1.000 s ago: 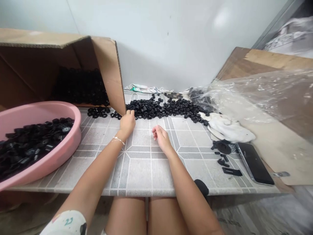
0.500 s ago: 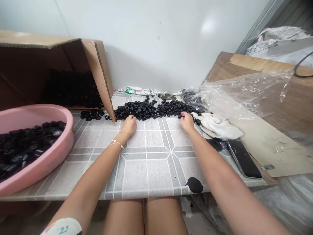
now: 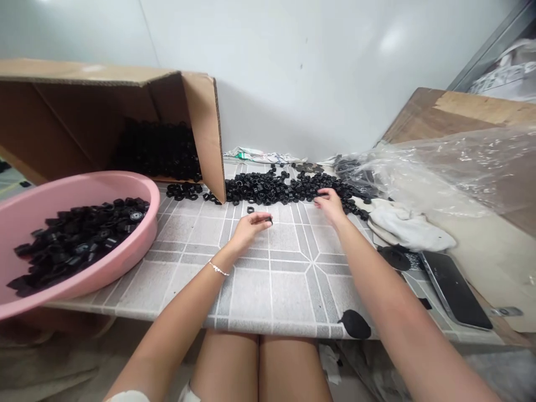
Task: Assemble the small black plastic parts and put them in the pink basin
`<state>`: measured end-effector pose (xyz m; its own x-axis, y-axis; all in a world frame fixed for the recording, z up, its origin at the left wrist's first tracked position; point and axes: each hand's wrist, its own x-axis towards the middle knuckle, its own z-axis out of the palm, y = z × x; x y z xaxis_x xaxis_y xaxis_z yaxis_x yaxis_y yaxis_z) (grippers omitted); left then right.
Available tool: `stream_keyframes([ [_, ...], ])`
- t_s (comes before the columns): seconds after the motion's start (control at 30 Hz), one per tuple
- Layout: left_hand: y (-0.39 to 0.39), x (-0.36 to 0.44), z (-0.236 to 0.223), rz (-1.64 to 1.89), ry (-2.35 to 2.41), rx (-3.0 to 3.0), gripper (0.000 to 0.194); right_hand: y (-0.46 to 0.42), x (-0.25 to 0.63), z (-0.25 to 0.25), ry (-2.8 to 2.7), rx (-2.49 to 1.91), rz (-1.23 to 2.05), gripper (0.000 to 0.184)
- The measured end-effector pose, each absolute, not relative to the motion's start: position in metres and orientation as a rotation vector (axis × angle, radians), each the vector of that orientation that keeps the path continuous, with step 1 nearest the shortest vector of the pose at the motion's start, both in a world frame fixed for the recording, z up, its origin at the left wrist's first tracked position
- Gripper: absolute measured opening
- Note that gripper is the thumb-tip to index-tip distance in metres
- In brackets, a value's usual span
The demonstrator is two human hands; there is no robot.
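A long heap of small black plastic rings (image 3: 285,187) lies across the back of the tiled table (image 3: 276,279). My left hand (image 3: 250,225) is pulled back from the heap, its fingers pinched on a small black ring at the fingertips. One loose ring (image 3: 250,210) lies just behind it. My right hand (image 3: 330,204) reaches into the front edge of the heap, fingers curled on the rings there; what it holds is hidden.
A pink basin (image 3: 84,262) part full of black parts sits at the left edge. A tipped cardboard box (image 3: 201,128) with more rings lies behind it. White cloth (image 3: 408,229), clear plastic sheet (image 3: 452,167), a phone (image 3: 454,287) and a black disc (image 3: 355,324) lie right.
My left hand has drawn back from the heap toward me with a ring pinched in it. My right hand stays at the heap's front edge. The view has shifted a little.
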<state>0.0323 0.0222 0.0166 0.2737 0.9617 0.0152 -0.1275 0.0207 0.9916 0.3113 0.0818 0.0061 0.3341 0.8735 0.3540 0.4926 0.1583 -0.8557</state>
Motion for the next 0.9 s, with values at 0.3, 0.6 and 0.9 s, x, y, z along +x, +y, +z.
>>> stream_keyframes([
  [0.3,0.017,0.029,0.009,1.096,0.709,0.876,0.037,-0.003,0.189,0.016,-1.149,-1.007,1.099,0.035],
  [0.6,0.013,0.034,0.001,1.005,0.815,0.954,0.039,-0.017,0.181,-0.006,-1.247,-1.125,0.897,0.029],
  [0.9,0.011,0.037,0.003,0.968,0.83,0.992,0.041,-0.021,0.191,-0.003,-1.33,-1.118,0.899,0.025],
])
